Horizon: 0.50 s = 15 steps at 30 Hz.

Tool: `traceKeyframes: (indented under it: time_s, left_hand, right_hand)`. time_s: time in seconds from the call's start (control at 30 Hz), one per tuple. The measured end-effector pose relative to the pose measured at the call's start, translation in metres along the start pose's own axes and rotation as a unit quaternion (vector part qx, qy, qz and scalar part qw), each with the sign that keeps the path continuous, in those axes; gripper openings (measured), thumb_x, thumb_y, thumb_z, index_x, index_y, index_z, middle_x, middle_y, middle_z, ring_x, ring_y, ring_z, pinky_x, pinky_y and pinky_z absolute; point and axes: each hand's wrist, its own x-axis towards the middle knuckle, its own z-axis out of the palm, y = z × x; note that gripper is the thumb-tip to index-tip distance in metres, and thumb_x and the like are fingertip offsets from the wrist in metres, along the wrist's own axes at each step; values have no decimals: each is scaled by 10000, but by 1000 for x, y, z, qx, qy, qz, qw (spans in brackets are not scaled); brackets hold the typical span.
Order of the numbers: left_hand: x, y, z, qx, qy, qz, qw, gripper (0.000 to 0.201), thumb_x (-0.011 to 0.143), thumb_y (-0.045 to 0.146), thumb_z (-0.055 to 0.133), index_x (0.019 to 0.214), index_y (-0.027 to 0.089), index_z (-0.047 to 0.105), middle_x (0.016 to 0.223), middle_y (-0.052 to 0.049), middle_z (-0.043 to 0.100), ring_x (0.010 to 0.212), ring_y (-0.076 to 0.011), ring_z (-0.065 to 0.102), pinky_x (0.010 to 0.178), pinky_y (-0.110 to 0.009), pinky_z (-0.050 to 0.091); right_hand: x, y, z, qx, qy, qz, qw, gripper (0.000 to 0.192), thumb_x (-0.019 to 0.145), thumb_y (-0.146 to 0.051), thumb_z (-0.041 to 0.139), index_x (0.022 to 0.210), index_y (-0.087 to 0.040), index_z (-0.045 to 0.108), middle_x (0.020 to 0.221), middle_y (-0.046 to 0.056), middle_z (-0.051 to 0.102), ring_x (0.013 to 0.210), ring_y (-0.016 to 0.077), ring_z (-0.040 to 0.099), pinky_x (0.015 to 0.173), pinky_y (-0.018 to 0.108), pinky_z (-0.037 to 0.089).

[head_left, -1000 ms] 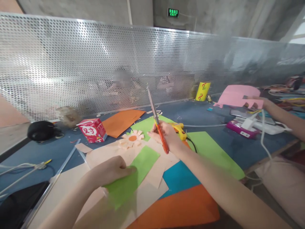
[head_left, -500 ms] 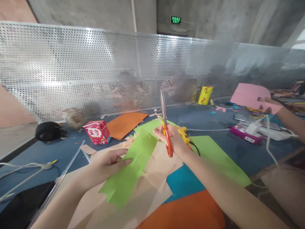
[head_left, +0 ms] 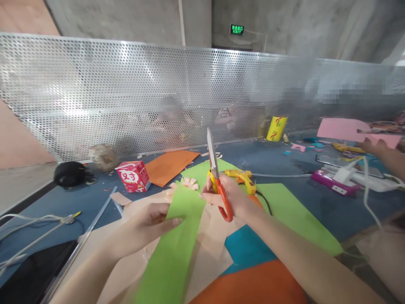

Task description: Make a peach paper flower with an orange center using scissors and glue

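- Perforated metal screen [head_left: 126, 93] ran along the far side of a blue table [head_left: 284, 169], which was littered with coloured paper
- Left hand [head_left: 148, 226] was pinching the green paper strip [head_left: 177, 249] along its left edge, thumb on top and fingers curled beneath, so the strip stood lifted and sloping towards the near side
- Right hand [head_left: 229, 196] was closed through the orange handles of the scissors [head_left: 218, 183], blades together and pointing up and away, just right of the strip's far end
- Judging by the sag and blur, that strip was light and floppy; it would bend at any unsupported end, so a hold close to the cut line looked wise, and a soft pinch would do since paper creases easily
- Scissors looked rigid and pointed, best held by the loops only
- Peach paper flower [head_left: 186, 183] lay just beyond the strip's far end, on peach sheets [head_left: 215, 228]
- Yellow glue gun [head_left: 240, 177] rested to the right of the scissors, on a larger green sheet [head_left: 294, 211]
- Red carton [head_left: 133, 175] and a black object [head_left: 71, 174] sat far left
- Another person's hand [head_left: 375, 145] touched pink paper [head_left: 344, 128] at far right
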Motion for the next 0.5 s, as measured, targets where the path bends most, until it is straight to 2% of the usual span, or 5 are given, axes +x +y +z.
traceKeyframes:
  time_s: [0.1, 0.17, 0.23, 0.37, 0.5]
  left_hand:
    - [2, -6, 0, -115, 34, -13, 993, 345, 749, 507, 551, 810, 179, 639, 677, -17, 670, 589, -174, 614, 510, -257, 489]
    - [2, -7, -2, -192, 100, -1, 976, 335, 755, 482, 578, 913, 188, 607, 718, -13, 685, 594, -164, 628, 530, -252, 513]
    - [0, -7, -4, -249, 178, 40, 951, 362, 740, 430, 631, 1023, 216, 560, 765, -11, 704, 592, -151, 641, 531, -229, 524]
    - [-3, -4, -2, -294, 291, 111, 904, 470, 718, 365, 681, 1140, 281, 493, 753, 10, 721, 552, -141, 653, 455, -175, 501]
    - [-5, 1, 1, -294, 327, 110, 892, 592, 703, 370, 690, 1233, 297, 436, 762, 25, 730, 580, -170, 675, 456, -200, 528]
  right_hand:
    - [-4, -2, 0, 11, -19, -13, 1000, 277, 641, -219, 698, 666, -199, 424, 655, -56, 490, 537, 87, 455, 528, 233, 385]
    - [-5, -1, -2, -18, -10, -22, 1000, 261, 687, -257, 677, 693, -203, 421, 629, -63, 438, 548, 94, 442, 539, 235, 385]
    - [-5, 2, -6, -75, -10, -31, 997, 240, 713, -273, 664, 743, -206, 436, 665, -50, 451, 605, 111, 465, 571, 243, 393]
    - [-5, 10, -9, -125, -61, -15, 990, 203, 762, -321, 622, 810, -214, 457, 761, -17, 492, 690, 142, 492, 607, 265, 402]
    - [-11, 9, -3, -160, -98, 16, 982, 218, 778, -366, 602, 782, -210, 450, 768, -1, 498, 706, 162, 485, 630, 289, 396]
